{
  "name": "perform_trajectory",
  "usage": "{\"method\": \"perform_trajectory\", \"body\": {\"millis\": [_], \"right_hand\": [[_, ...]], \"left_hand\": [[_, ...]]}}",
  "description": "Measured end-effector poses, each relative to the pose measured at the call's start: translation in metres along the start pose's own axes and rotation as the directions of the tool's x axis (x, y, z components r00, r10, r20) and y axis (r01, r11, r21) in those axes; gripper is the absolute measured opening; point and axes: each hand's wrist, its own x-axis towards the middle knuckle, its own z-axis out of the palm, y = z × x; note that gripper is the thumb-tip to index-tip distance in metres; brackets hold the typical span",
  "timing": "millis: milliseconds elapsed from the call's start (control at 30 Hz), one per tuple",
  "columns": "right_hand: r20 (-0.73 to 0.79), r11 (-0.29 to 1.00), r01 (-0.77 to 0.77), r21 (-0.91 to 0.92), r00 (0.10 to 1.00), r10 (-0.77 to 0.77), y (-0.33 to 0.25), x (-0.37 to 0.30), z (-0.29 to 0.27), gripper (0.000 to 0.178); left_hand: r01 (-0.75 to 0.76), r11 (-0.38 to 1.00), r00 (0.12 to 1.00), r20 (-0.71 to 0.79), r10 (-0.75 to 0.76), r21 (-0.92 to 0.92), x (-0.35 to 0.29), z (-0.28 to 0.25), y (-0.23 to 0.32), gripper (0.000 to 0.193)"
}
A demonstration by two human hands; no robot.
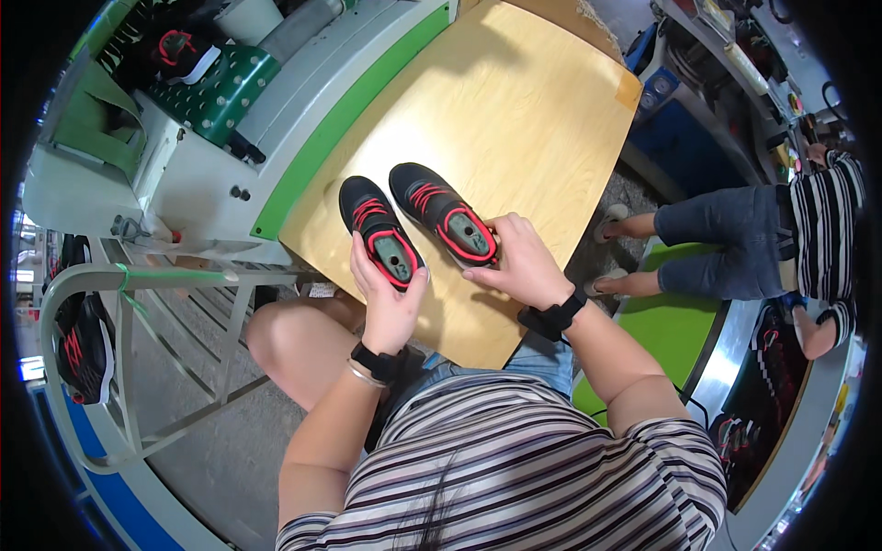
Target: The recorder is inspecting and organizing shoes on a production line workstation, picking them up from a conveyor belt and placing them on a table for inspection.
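Observation:
Two black sneakers with red laces and red collar lining lie side by side on a light wooden table (514, 101), toes pointing away from me. My left hand (390, 298) is closed around the heel of the left sneaker (370, 213), thumb on one side and fingers along the other. My right hand (524, 262) grips the heel of the right sneaker (427, 195) between thumb and fingers. Grey-green insoles with a dark round spot show inside both shoes. Black bands circle both my wrists.
Left of the table runs a machine with a green edge strip (312, 156); a dark shoe (184, 57) sits on its green dotted part. A metal rack (138, 280) holds black shoes (84, 354) at left. Another person (726, 239) stands at right, near a shelf of shoes (767, 395).

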Motion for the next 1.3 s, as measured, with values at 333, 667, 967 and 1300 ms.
{"method": "perform_trajectory", "body": {"millis": [333, 667, 967, 1300], "right_hand": [[-0.099, 0.757, -0.045, 0.652, 0.985, 0.143, 0.005, 0.007, 0.062, 0.087], [-0.067, 0.764, -0.077, 0.641, 0.985, 0.156, -0.003, 0.004, 0.054, 0.089], [-0.105, 0.683, -0.072, 0.726, 0.971, 0.214, 0.001, 0.005, 0.053, 0.087], [-0.450, 0.581, 0.341, 0.739, 0.892, 0.049, -0.064, 0.206, -0.068, 0.063]], "left_hand": [[0.129, 0.809, 0.974, -0.079, -0.212, -0.574, 0.047, -0.023, 0.018, 0.090], [-0.326, 0.941, 0.764, -0.610, 0.208, -0.087, 0.193, -0.124, 0.144, 0.089], [-0.412, 0.911, 0.690, -0.663, 0.292, -0.029, 0.253, -0.132, 0.101, 0.087], [0.065, 0.695, 0.971, 0.114, -0.208, 0.716, 0.079, -0.053, -0.071, 0.107]]}}
